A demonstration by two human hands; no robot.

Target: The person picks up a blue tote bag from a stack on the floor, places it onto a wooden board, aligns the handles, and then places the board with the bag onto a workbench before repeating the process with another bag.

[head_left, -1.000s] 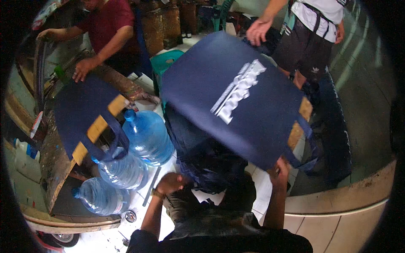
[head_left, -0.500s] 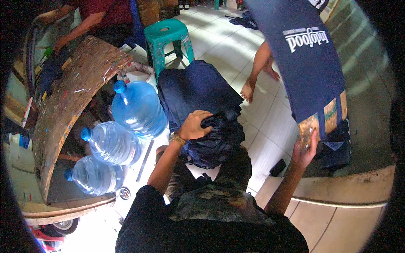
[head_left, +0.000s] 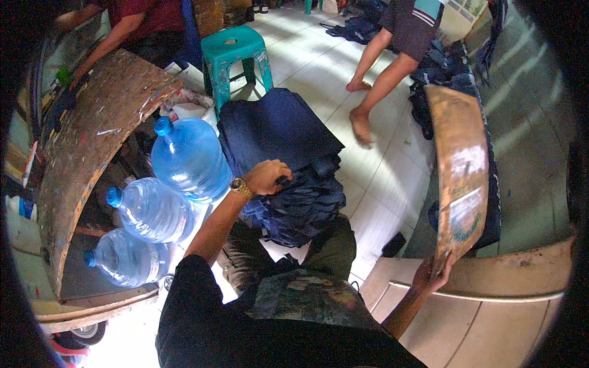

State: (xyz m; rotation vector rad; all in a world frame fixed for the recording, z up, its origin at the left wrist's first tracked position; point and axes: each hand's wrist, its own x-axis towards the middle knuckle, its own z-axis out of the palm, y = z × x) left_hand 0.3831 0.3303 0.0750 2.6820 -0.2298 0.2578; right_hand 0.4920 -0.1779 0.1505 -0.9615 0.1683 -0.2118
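In my right hand (head_left: pixel 432 275) I grip the lower end of a long, flat, paint-stained wooden board (head_left: pixel 459 153). It stands tilted up at the right, with bare wood facing me. My left hand (head_left: pixel 268 176), with a gold watch at the wrist, rests on a thick stack of navy fabric bags (head_left: pixel 276 129) in front of my lap. Its fingers are closed on a bunched dark fold of the nearest fabric. The stack's far part lies flat; its near part is gathered and crumpled.
Three large blue-capped water jugs (head_left: pixel 190 159) stand left of the stack, beside a curved worn tabletop (head_left: pixel 101 129). Beyond is a green plastic stool (head_left: pixel 236 58). A barefoot person (head_left: pixel 399 55) is at upper right; another person (head_left: pixel 144 24) is at upper left. Dark fabric lies on the floor.
The navy bag with white print has come off the board, leaving it bare. My right hand has moved slightly down. The barefoot person's legs are now in fuller view.
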